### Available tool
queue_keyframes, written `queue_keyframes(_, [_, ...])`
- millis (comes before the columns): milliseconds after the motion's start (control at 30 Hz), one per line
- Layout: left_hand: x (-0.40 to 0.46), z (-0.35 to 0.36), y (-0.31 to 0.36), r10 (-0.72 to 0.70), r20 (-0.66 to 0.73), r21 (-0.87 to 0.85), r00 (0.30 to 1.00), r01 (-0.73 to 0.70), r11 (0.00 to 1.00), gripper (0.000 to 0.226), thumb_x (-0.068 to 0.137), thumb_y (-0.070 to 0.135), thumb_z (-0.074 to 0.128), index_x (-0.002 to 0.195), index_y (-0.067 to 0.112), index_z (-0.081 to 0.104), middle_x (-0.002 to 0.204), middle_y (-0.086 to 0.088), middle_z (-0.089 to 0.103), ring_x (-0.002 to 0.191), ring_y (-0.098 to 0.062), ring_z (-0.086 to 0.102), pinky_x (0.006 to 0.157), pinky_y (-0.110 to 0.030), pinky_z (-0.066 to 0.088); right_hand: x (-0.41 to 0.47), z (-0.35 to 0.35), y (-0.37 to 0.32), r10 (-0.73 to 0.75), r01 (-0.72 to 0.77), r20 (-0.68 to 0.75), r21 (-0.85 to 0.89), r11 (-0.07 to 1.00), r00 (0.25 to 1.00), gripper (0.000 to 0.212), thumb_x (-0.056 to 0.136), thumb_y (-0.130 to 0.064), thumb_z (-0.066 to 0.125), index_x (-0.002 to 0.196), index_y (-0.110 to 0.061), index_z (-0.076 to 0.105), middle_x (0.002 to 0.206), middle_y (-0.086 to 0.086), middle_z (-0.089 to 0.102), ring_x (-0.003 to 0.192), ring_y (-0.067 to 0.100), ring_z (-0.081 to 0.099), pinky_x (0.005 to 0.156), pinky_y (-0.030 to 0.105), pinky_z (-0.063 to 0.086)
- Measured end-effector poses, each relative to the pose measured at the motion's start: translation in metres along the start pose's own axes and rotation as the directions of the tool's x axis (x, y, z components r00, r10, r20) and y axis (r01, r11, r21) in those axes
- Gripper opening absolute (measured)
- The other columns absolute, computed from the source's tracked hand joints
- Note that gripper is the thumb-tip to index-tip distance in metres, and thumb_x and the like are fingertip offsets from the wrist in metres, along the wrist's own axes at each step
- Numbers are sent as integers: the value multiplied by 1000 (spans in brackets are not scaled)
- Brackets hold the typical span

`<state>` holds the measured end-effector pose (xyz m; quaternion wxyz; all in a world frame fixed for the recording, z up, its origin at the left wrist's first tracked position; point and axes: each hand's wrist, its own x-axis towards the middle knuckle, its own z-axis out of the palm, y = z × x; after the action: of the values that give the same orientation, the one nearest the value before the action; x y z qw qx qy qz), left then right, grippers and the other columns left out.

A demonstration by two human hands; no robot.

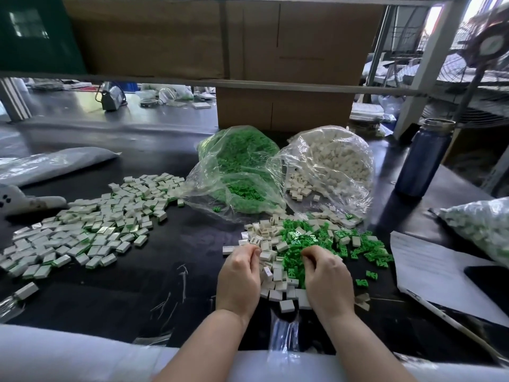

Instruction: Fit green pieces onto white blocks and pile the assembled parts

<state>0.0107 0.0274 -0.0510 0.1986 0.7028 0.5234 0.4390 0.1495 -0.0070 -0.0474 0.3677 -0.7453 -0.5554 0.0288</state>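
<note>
- A loose heap of white blocks point(271, 274) lies on the dark tabletop point(170, 260) near the middle, mixed on its right with a scatter of green pieces point(316, 238).
- The left hand point(239, 277) sits at the left edge of that heap, its fingers point(252, 250) curled in and pinched together at the tips; what they hold, if anything, is too small to tell.
- The right hand point(327, 279) rests on the heap's right part, over the green pieces, fingers curled down and tips drawn together; whether a piece is between them cannot be told.
- The two hands are close but apart, with white blocks showing between them.
- To the left, well apart from the hands, a broad spread of assembled parts point(91, 221) covers the tabletop, white on top with green showing at their edges.
- Just beyond the heap stand two clear plastic bags, open towards the hands: the green-piece bag point(237, 172) on the left and the white-block bag point(330, 166) on the right, touching one another.
- A dark blue bottle point(421, 158) stands upright far right of the white-block bag.
- At the right edge lies another clear bag of mixed white and green parts point(484, 227), with a white sheet of paper point(435, 274) nearer in front of it.
- A cardboard box point(283, 108) stands behind the two bags.
</note>
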Motion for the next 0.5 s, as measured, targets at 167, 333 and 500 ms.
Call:
queue_keyframes(167, [2, -1, -3, 30, 7, 29, 1000, -31, 999, 23, 92, 3, 50, 108, 7, 65, 101, -3, 65, 95, -14, 56, 83, -13, 38, -6, 0, 3, -35, 36, -48, 24, 999, 998, 23, 93, -7, 51, 109, -9, 68, 102, 2, 70, 94, 16, 61, 77, 15, 40])
queue_keyframes(333, [-3, -3, -3, 104, 17, 83, 994, -105, 991, 19, 89, 6, 56, 105, 8, 66, 100, -3, 64, 95, -15, 53, 86, -15, 38, -10, -5, 3, -64, 66, -50, 41, 997, 997, 23, 91, -3, 53, 108, -7, 69, 100, 5, 70, 94, 19, 61, 83, 20, 42])
queue_keyframes(500, [-6, -2, -3, 101, 60, 117, 993, -107, 987, 12, 86, 12, 61, 96, 9, 66, 98, -5, 62, 97, -20, 52, 87, -24, 40, -13, -7, 1, -85, 86, -33, 31, 996, 996, 11, 83, -6, 64, 93, -7, 69, 90, 3, 67, 88, 22, 60, 84, 39, 48])
